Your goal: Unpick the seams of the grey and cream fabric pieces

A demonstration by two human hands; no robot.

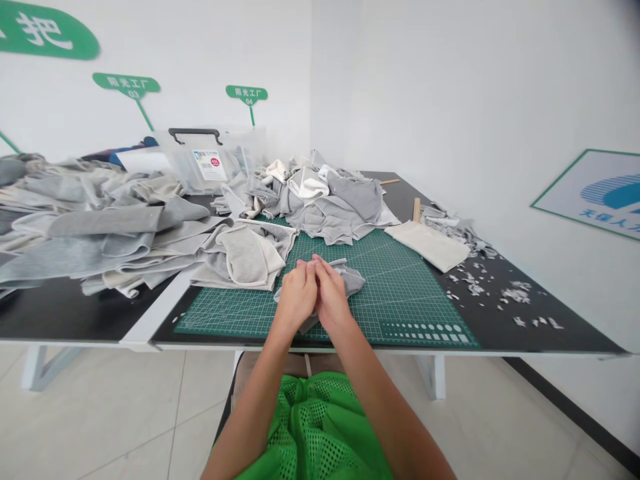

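Observation:
My left hand (299,291) and my right hand (330,291) are pressed together over the cutting mat, thumbs and fingers closed. They grip a grey fabric piece (353,280), which shows on both sides of them and below the wrists. The part between my fingers is hidden. Under it lies the green gridded cutting mat (400,287). Just left of my hands, a stack of grey and off-white fabric pieces (245,257) rests on the mat's edge.
A large fabric pile (100,227) covers the left table. Behind my hands is another grey heap (335,200), near a clear lidded bin (185,163). To the right lie a folded cream cloth (427,245), a wooden stick (417,209) and small scraps (517,293). A wall borders the right side.

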